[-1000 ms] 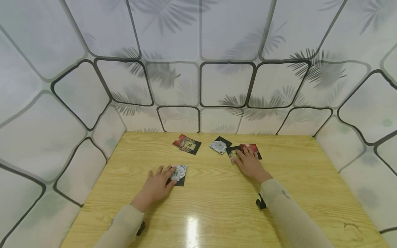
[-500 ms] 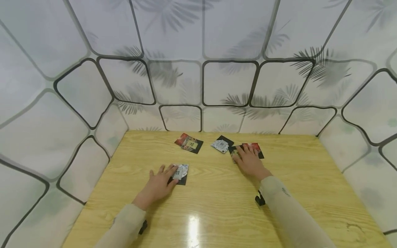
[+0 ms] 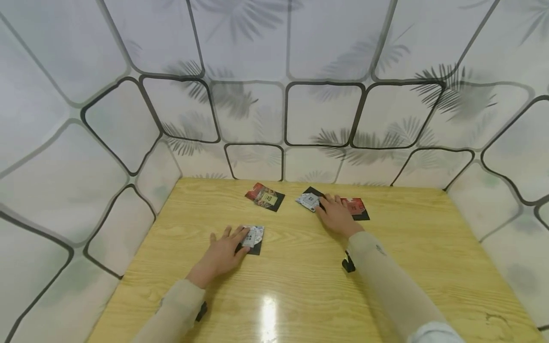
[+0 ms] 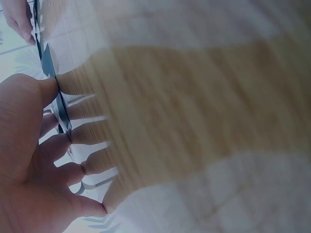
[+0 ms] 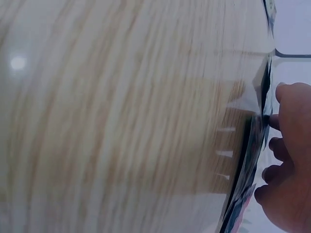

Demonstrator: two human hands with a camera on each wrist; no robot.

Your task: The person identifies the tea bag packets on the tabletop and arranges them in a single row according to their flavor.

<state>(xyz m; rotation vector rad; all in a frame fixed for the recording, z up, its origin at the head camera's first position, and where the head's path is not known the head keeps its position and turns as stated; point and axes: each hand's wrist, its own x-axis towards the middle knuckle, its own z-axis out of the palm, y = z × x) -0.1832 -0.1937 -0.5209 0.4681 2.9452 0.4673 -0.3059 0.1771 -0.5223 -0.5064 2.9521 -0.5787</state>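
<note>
Left hand [image 3: 225, 255]: fingers spread apart, thumb and fingertips resting on the near card [image 3: 254, 237], which shows black and white past the fingers; right hand [image 3: 336, 216]: fingers slightly apart, laid over the table [image 3: 291, 276], anything under the palm hidden; no clamp seen on either side; a white-and-black card [image 3: 308, 200] lies at the right fingertips, on their left; a red card [image 3: 356, 207] lies just beside the right hand, on its outer side; a red-and-gold card [image 3: 265, 196] lies beyond the left hand, well apart from both.
</note>
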